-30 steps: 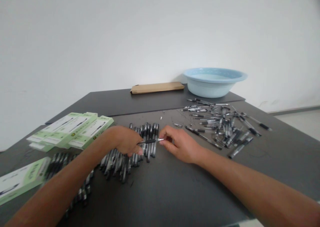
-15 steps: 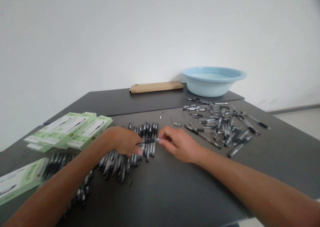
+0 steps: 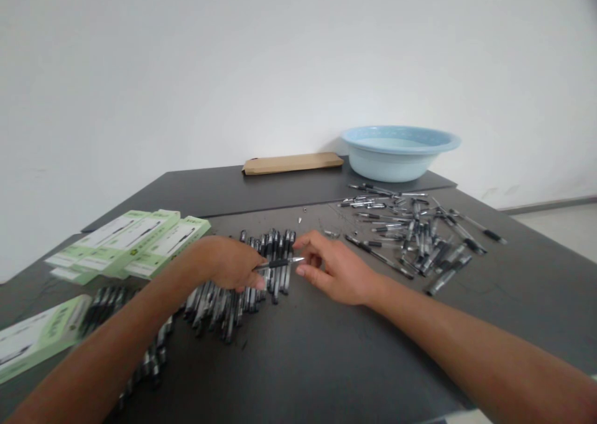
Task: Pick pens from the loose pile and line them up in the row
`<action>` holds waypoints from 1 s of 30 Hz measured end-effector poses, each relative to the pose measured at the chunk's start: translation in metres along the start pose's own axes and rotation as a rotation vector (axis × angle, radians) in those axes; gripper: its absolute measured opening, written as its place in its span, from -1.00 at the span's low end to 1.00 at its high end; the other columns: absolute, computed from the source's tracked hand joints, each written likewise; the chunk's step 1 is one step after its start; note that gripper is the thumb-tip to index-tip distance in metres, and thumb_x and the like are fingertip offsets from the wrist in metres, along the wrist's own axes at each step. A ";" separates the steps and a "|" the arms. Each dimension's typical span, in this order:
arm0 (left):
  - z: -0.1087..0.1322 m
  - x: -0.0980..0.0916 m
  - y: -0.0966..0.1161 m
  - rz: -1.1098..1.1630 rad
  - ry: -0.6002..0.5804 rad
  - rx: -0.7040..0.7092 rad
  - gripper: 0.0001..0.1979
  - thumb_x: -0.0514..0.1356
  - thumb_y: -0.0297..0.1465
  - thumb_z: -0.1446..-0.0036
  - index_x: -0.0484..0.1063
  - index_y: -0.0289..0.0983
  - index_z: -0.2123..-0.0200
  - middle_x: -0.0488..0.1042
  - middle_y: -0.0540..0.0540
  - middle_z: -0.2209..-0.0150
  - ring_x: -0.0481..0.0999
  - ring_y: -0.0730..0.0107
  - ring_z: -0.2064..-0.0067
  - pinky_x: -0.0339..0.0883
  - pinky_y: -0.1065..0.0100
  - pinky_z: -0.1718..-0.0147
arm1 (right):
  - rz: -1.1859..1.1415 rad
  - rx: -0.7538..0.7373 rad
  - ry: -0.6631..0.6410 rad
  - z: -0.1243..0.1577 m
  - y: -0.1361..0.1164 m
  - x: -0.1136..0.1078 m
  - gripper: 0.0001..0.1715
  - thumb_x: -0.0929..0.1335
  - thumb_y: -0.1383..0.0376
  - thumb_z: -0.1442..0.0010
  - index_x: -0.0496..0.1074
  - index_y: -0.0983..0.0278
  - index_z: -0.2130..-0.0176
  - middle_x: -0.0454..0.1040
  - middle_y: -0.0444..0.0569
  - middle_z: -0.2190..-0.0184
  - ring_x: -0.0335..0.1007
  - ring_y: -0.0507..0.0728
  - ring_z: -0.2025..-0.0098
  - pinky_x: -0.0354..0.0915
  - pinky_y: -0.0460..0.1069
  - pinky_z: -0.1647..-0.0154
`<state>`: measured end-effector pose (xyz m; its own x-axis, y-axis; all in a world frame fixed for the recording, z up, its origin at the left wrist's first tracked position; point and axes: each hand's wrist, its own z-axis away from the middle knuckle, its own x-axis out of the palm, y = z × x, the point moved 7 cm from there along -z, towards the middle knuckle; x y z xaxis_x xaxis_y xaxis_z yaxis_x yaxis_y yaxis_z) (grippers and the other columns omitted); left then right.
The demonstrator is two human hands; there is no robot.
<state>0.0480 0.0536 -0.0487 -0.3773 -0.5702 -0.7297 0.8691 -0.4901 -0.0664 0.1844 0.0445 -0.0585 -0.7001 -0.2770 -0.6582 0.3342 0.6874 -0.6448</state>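
Left hand [image 3: 231,265]: pinching a black pen [image 3: 278,263], tip pointing right
Right hand [image 3: 338,268]: fingers spread, just beside that tip
Underneath: pen pile [image 3: 224,303] on dark table [image 3: 326,362]

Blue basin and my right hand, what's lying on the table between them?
Head view: a scattered heap of loose pens lies on the dark table between the blue basin and the right hand.

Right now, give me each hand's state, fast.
Left hand: closed, holding a black pen.
Right hand: open, thumb and forefinger apart around the pen's tip.
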 end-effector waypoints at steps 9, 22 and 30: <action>0.002 -0.003 0.004 -0.061 -0.007 -0.016 -0.73 0.06 -0.33 -0.14 0.48 -0.27 0.16 0.58 -0.15 0.27 0.51 0.21 0.31 0.25 0.37 0.44 | 0.086 0.001 0.008 0.000 -0.005 -0.001 -0.80 0.29 0.31 -0.17 0.19 0.24 0.17 0.40 -0.09 0.37 0.33 0.05 0.38 0.19 -0.09 0.37; 0.003 -0.003 0.005 -0.088 0.013 -0.014 -0.72 0.06 -0.33 -0.15 0.47 -0.25 0.13 0.57 -0.16 0.24 0.51 0.21 0.30 0.25 0.37 0.44 | 0.130 0.006 0.002 -0.001 -0.003 0.000 -0.91 0.25 0.30 -0.21 0.22 0.25 0.22 0.39 -0.10 0.41 0.31 0.04 0.39 0.15 -0.09 0.38; 0.004 -0.005 0.005 -0.096 0.013 -0.014 -0.69 0.05 -0.30 -0.15 0.46 -0.23 0.10 0.57 -0.16 0.20 0.51 0.20 0.26 0.28 0.35 0.38 | 0.079 0.014 -0.031 0.001 -0.001 0.003 -0.69 0.29 0.24 -0.20 0.18 0.24 0.06 0.43 -0.05 0.31 0.37 0.07 0.34 0.20 -0.07 0.34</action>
<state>0.0531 0.0513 -0.0432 -0.4547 -0.5127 -0.7283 0.8339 -0.5322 -0.1459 0.1825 0.0424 -0.0595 -0.6512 -0.2429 -0.7190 0.3970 0.6984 -0.5955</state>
